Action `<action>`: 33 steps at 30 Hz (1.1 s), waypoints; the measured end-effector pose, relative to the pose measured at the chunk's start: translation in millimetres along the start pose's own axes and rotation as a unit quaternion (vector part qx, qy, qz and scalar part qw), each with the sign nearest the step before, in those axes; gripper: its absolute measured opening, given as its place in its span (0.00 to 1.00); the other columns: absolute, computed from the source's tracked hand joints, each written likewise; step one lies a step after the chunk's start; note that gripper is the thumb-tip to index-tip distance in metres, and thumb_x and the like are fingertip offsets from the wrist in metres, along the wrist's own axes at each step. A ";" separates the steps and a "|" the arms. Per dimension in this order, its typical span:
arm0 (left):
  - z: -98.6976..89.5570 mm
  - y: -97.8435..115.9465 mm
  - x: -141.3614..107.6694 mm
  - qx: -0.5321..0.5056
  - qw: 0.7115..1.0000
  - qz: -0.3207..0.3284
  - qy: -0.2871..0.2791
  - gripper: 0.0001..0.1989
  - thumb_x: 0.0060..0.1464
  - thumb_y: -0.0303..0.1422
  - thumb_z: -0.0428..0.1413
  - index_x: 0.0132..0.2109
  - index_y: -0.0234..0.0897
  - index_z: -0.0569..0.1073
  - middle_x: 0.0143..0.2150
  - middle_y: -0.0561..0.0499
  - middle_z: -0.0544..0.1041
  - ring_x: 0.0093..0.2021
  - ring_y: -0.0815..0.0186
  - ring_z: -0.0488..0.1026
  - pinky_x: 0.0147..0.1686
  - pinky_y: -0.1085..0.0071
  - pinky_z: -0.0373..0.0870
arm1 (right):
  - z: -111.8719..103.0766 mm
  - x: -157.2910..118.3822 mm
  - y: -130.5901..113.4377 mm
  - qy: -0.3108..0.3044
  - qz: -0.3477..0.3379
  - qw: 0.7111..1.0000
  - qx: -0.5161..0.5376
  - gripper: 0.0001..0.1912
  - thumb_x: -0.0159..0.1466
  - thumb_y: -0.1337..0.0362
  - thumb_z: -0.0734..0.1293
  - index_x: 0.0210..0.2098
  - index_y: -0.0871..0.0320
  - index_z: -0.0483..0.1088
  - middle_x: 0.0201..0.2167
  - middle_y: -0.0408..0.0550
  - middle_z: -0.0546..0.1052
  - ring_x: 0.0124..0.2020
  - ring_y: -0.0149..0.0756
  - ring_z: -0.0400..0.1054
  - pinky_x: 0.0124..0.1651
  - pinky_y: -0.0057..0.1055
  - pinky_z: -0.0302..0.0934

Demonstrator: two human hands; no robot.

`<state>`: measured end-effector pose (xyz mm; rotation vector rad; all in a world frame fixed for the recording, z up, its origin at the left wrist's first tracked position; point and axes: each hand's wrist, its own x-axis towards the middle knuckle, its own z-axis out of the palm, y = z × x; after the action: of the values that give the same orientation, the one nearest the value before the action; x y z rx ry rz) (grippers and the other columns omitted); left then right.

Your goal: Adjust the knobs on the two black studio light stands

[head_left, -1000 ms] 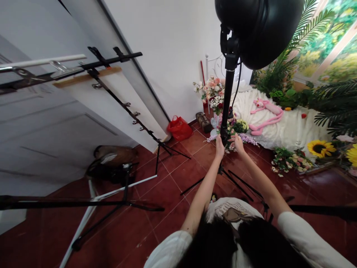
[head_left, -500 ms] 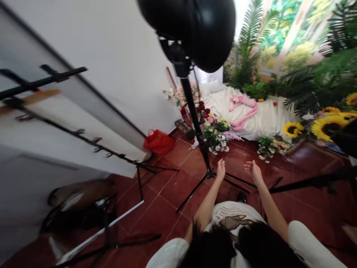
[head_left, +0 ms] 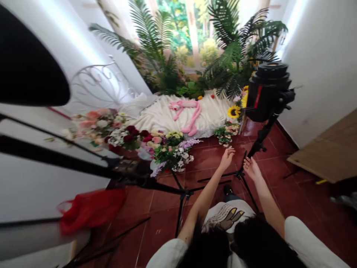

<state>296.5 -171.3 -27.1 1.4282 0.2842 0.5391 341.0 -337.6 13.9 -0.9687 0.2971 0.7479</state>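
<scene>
In front of my body, my left hand point(head_left: 227, 159) is raised with loosely bent fingers and nothing in it. My right hand point(head_left: 252, 169), also holding nothing, has its fingers slightly apart. It is nearest to the stand of a black studio light point(head_left: 270, 91), but I cannot tell whether it touches the pole. Beyond both hands lies a pink plush toy point(head_left: 185, 108) on a white draped cloth point(head_left: 156, 111). Small flower bunches point(head_left: 225, 133) sit on the floor just past my left hand.
Another light stand point(head_left: 83, 163) with a dark lamp head point(head_left: 28, 59) leans through the left side. A red bag point(head_left: 92, 208) lies low at left. Flowers point(head_left: 178, 152), palm leaves point(head_left: 234, 56) and sunflowers point(head_left: 233, 111) surround the cloth. A wooden board point(head_left: 323, 149) is at right.
My view has swung to the right, so the left lamp has shifted to the left edge and the right-hand light has come into sight. Both hands stay raised and empty.
</scene>
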 end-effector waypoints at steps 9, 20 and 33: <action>97.2 41.5 34.0 -0.023 0.995 0.063 -0.070 0.20 0.47 0.23 0.53 0.48 0.38 0.67 0.52 0.45 0.73 0.53 0.64 0.71 0.58 0.61 0.64 | -6.8 -18.7 -64.7 -0.072 0.021 0.985 0.155 0.17 0.68 0.52 0.60 0.35 0.57 0.71 0.24 0.46 0.78 0.21 0.30 0.71 0.25 0.25 0.67; 148.2 58.9 56.7 0.001 0.994 0.022 -0.107 0.20 0.60 0.40 0.52 0.56 0.36 0.67 0.56 0.43 0.73 0.55 0.63 0.70 0.59 0.66 0.63 | -5.2 -17.5 -89.8 -0.096 0.039 0.980 0.170 0.15 0.69 0.58 0.61 0.28 0.57 0.69 0.19 0.42 0.76 0.17 0.26 0.68 0.21 0.21 0.63; 142.2 33.0 61.8 0.032 0.993 0.042 -0.109 0.21 0.63 0.47 0.47 0.54 0.36 0.67 0.51 0.42 0.74 0.53 0.64 0.71 0.59 0.65 0.63 | -7.6 -9.1 -89.9 0.073 -0.205 0.962 -0.162 0.03 0.57 0.68 0.69 0.30 0.55 0.70 0.20 0.40 0.75 0.19 0.27 0.65 0.24 0.23 0.63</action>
<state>413.5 -259.9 32.8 1.5530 0.0671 0.4400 397.3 -378.9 71.8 -1.3488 0.0925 0.3478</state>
